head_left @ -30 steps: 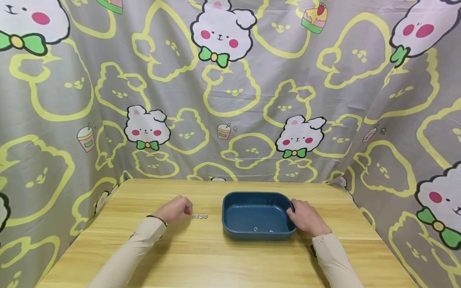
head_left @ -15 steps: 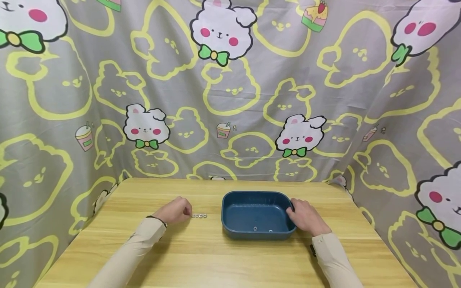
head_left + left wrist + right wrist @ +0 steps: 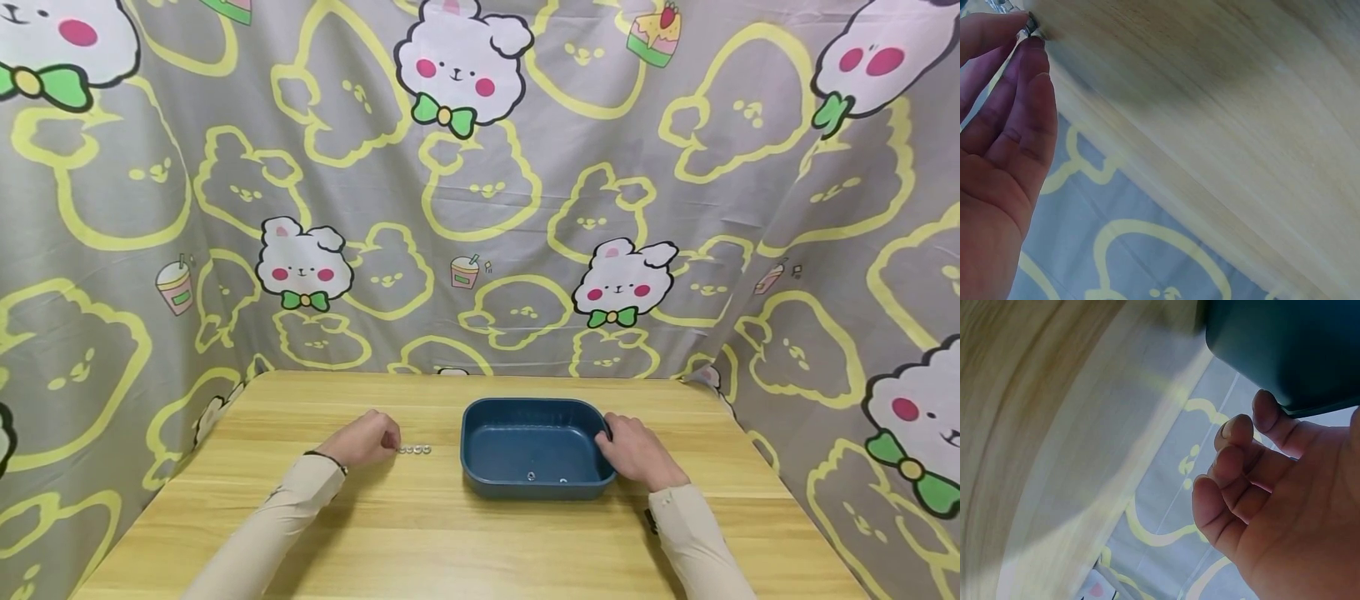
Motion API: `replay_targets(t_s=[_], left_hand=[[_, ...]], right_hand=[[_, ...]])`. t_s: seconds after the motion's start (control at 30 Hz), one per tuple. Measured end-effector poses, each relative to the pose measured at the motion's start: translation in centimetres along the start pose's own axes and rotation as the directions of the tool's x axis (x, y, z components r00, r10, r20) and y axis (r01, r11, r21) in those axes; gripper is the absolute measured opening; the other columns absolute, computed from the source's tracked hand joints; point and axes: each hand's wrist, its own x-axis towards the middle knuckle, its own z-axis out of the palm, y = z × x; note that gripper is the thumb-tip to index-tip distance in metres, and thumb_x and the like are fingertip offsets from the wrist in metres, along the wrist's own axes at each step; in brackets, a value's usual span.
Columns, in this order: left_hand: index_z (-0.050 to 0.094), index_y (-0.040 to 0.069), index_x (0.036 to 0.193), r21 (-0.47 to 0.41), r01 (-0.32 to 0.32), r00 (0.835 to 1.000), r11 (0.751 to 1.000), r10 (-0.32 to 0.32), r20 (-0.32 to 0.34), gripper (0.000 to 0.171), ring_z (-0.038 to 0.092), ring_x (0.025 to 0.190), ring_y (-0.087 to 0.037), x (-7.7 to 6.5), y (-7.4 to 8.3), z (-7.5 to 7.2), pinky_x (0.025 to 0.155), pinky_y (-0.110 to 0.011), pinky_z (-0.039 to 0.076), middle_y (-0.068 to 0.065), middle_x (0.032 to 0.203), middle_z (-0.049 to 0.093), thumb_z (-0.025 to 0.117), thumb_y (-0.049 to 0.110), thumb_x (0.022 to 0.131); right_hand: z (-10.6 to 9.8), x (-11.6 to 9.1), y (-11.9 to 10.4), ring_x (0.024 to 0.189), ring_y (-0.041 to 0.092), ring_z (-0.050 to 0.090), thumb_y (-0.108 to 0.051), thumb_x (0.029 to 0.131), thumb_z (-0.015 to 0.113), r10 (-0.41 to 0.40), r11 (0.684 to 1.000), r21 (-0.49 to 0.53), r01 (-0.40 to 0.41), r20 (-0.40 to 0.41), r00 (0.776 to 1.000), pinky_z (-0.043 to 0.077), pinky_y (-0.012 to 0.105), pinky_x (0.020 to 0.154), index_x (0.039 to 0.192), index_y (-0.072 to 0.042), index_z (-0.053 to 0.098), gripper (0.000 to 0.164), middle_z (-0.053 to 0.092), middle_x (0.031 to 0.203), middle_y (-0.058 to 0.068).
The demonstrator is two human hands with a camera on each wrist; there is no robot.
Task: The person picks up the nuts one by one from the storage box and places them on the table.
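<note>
My left hand (image 3: 363, 439) is low over the table left of the middle, at the left end of a short row of small silvery metal nuts (image 3: 418, 449). Seen from the left wrist, its thumb and fingertips pinch one small metal nut (image 3: 1031, 25), mostly hidden by the fingers. A dark blue rectangular bin (image 3: 536, 492) stands right of the row. Two small nuts (image 3: 531, 476) lie on its floor near the front wall. My right hand (image 3: 641, 450) grips the bin's right rim; in the right wrist view its fingers (image 3: 1213, 509) curl below the bin's outer side.
The wooden table (image 3: 450, 542) reaches back to a grey patterned curtain (image 3: 480, 208), which also hangs at the left and right sides. Bare wood lies between the nut row and the bin, and in front of both.
</note>
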Motion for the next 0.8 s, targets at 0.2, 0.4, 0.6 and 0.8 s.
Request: replay_targets(t_s=[0.2, 0.4, 0.6, 0.8], left_hand=[[0.075, 0.007, 0.080, -0.007, -0.003, 1.000, 1.000, 0.003, -0.006, 0.013, 0.062, 0.072, -0.002, -0.07, 0.17, -0.04, 0.065, -0.021, 0.053, 0.001, 0.079, 0.074, 0.076, -0.006, 0.082], [0.073, 0.008, 0.079, -0.010, 0.002, 1.000, 1.000, -0.002, -0.011, 0.014, 0.060, 0.071, -0.001, 0.03, 0.09, 0.08, 0.065, -0.020, 0.052, 0.002, 0.078, 0.073, 0.076, -0.006, 0.082], [0.072, 0.009, 0.080, -0.018, 0.011, 1.000, 1.000, -0.011, -0.008, 0.014, 0.059, 0.071, 0.001, 0.04, -0.02, 0.18, 0.065, -0.021, 0.052, 0.003, 0.079, 0.072, 0.076, -0.004, 0.083], [0.072, 0.009, 0.081, -0.015, 0.011, 1.000, 1.000, -0.011, -0.008, 0.014, 0.059, 0.073, 0.000, 0.05, -0.18, 0.31, 0.066, -0.021, 0.052, 0.003, 0.079, 0.072, 0.076, -0.005, 0.083]], right_hand=[[0.07, 0.01, 0.03, 0.090, 0.028, 0.064, -0.020, 0.099, 0.053, -0.004, 1.000, 0.011, 0.004, 0.000, 1.000, 0.053, 0.051, 0.083, 0.113, 0.002, 0.065, 0.028, 0.070, 0.103, 0.017], [0.13, 0.06, 0.08, 0.091, 0.029, 0.065, -0.020, 0.099, 0.053, -0.011, 1.000, 0.012, 0.011, -0.007, 1.000, 0.053, 0.052, 0.084, 0.115, 0.002, 0.065, 0.030, 0.070, 0.105, 0.018], [0.13, 0.00, 0.09, 0.096, 0.032, 0.067, -0.020, 0.099, 0.053, -0.012, 1.000, 0.008, 0.012, -0.008, 1.000, 0.053, 0.054, 0.087, 0.118, 0.003, 0.064, 0.032, 0.071, 0.108, 0.020], [0.07, 0.00, -0.01, 0.093, 0.030, 0.066, -0.020, 0.099, 0.053, -0.011, 1.000, 0.010, 0.011, -0.009, 1.000, 0.053, 0.053, 0.086, 0.116, 0.003, 0.064, 0.031, 0.070, 0.106, 0.019]])
